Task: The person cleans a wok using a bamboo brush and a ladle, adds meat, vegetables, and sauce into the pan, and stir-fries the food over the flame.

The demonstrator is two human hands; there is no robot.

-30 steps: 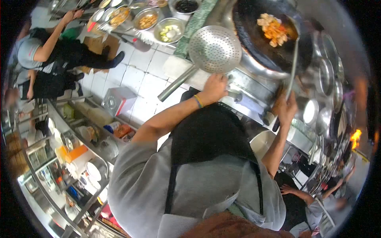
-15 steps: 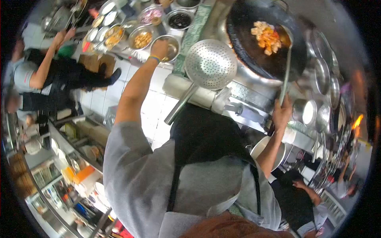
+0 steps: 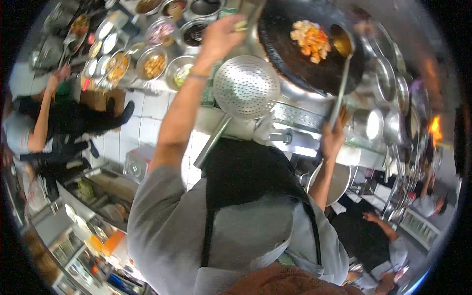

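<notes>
My left hand [image 3: 223,38] is raised between the bowls and the wok, its fingers closed on small pale green pieces [image 3: 240,25]. Below it a perforated skimmer [image 3: 247,87] lies with its handle toward me. My right hand [image 3: 334,137] grips the handle of a ladle [image 3: 341,44], whose bowl rests inside the black wok [image 3: 280,51] at the right. Chunks of orange and pale food [image 3: 310,41] sit in the middle of the wok. A metal bowl with pale green pieces [image 3: 180,73] stands left of my left forearm.
Bowls of dark food [image 3: 194,33], purple-pink pieces [image 3: 161,32] and brown pieces [image 3: 152,64] stand at the upper left. Pots and pans [image 3: 383,78] crowd the right, near a flame [image 3: 435,129]. Co-workers [image 3: 29,123] are at far left and lower right.
My left hand went from beside the skimmer into the bowl of green pieces, then came up toward the wok with some held. My right hand keeps the ladle. The view has shifted.
</notes>
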